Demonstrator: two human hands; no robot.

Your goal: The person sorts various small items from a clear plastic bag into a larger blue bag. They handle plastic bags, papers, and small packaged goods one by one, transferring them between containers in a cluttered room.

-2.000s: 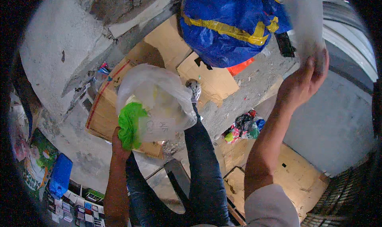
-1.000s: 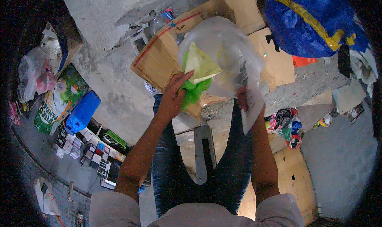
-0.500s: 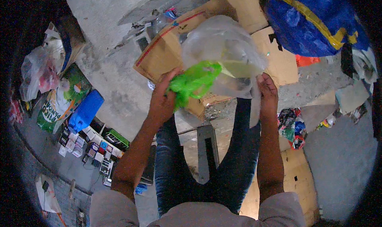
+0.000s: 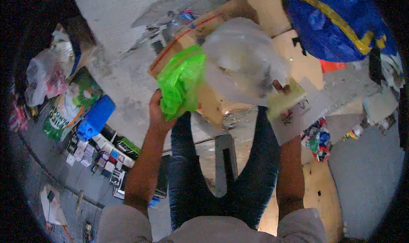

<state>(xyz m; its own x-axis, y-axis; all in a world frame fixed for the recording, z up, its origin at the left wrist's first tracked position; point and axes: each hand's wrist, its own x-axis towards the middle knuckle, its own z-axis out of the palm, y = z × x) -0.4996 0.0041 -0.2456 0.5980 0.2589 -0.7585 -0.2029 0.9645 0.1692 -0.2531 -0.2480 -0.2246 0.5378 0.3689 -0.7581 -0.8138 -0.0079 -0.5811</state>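
Seen from the wearer's head, looking down between two legs in dark blue jeans (image 4: 183, 166), the person's left hand (image 4: 159, 111) grasps the lower part of a bright green, crinkled thin plastic bag (image 4: 182, 79), which stands up above the fingers, left of centre. The right hand (image 4: 281, 88) pinches a pale yellow, flat sheet (image 4: 288, 99) together with a translucent, whitish plastic sheet (image 4: 309, 111); the sheets hide most of that hand, with a few fingertips showing over the edge. Between the hands and farther forward sits a large, cloudy clear plastic bag (image 4: 243, 47), its contents blurred. Behind it lies brown cardboard with a red stripe (image 4: 187, 38). At upper right is a big blue sack with yellow tape (image 4: 336, 23); at left, a blue plastic container (image 4: 96, 117) stands beside a green-and-white printed sack (image 4: 68, 109).
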